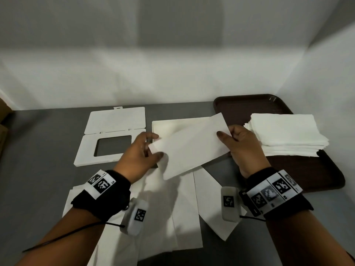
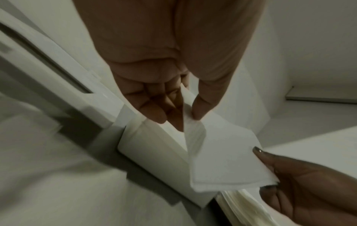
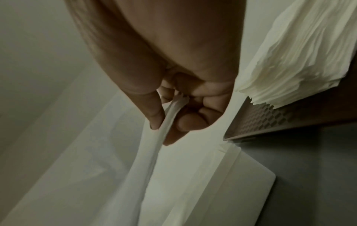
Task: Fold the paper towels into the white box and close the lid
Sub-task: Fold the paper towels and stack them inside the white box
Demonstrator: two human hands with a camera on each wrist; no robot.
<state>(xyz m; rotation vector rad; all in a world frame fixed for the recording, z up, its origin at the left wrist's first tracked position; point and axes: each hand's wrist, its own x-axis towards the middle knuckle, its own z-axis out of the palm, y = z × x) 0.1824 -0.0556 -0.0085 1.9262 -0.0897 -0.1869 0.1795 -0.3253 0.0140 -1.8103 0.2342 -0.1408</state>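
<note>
A folded white paper towel hangs tilted in the air over the open white box. My left hand pinches its left end between thumb and fingers. My right hand pinches its right end. The box lies low on the grey table, and the towel hides most of its inside. Its white lid, with a rectangular window and a flap folded back, lies flat to the left of the box. Unfolded towels are spread on the table under my wrists.
A brown tray at the right carries a thick stack of paper towels, close beside my right hand. White walls enclose the table at the back and right. A brown cardboard edge shows at the far left.
</note>
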